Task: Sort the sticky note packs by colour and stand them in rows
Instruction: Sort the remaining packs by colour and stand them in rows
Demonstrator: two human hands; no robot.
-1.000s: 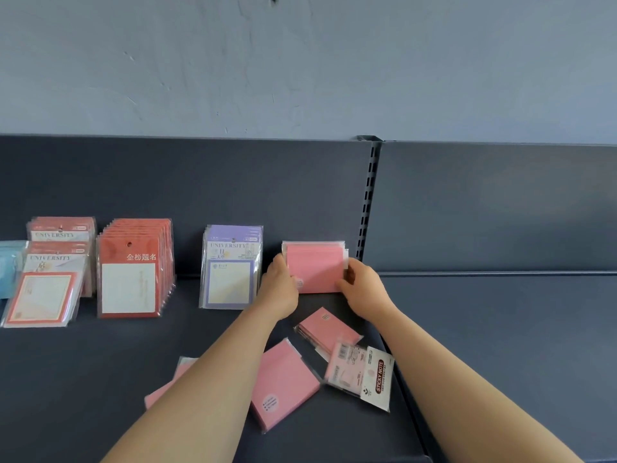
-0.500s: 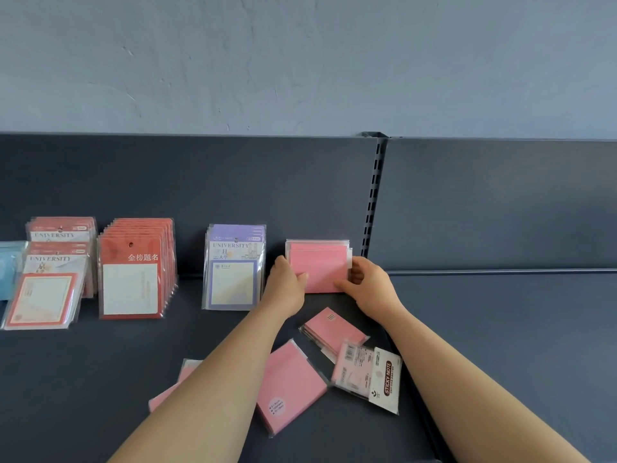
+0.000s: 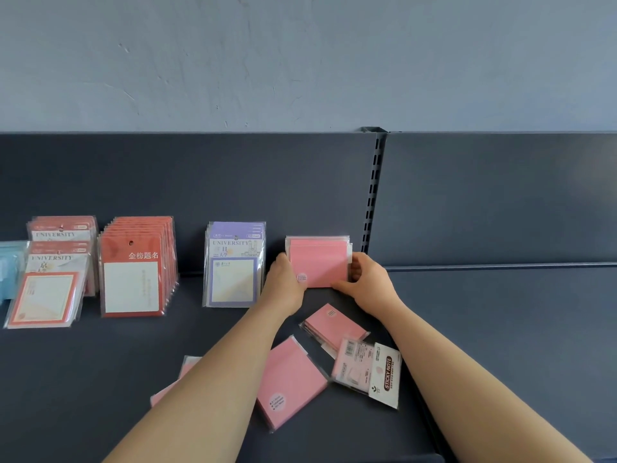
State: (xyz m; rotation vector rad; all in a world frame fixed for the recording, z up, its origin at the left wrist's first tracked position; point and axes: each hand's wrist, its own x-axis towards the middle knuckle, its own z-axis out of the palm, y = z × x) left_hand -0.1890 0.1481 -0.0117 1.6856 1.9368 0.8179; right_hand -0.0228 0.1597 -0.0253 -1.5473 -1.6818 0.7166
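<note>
A: Where's the pink stack?
B: Standing upright against the shelf's back panel, just left of the slotted upright. The left hand presses its left edge, the right hand curls fingers round its right edge, so both are clamped on it.
A: Room either side?
B: A small gap to the purple packs on the left; on the right the stack's edge sits just beside the upright. Beyond that, the right shelf bay is bare.
A: Near side?
B: Loose pink packs lie flat: a small one, a large one, a labelled "STICKY NOTE" pack, and one partly under the left forearm. Red rows and orange-bordered packs stand far left.
A: Changed from a half-second back?
B: The hands grip the same stack in the same spot; the right fingers wrap a little further round its edge.
</note>
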